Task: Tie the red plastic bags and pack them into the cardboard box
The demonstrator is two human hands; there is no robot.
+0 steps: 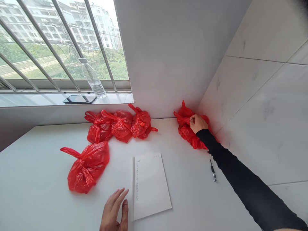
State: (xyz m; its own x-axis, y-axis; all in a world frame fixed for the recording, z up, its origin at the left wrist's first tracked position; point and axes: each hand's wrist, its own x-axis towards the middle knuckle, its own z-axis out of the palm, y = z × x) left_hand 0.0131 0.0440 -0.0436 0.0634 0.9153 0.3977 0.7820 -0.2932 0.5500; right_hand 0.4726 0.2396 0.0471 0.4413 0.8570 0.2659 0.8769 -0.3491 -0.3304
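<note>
At the back right corner of the table, my right hand (198, 123) has its fingers closed on the red plastic bag (190, 133), which lies crumpled against the wall. My left hand (115, 210) hovers or rests near the front edge, fingers apart and holding nothing. Just right of it lies a white notebook (151, 187) with a column of small handwriting down its left side. A knotted red plastic bag (88, 166) sits by itself to the left. Behind it, a row of three tied red bags (121, 126) stands along the back wall. What the bags contain is hidden.
A black pen (213, 171) lies near my right forearm. On the windowsill (120, 98) are a phone (80, 99) and a clear water bottle (94, 80). Barred window at the back left; tiled wall (260, 106) bounds the white table (36, 166) on the right.
</note>
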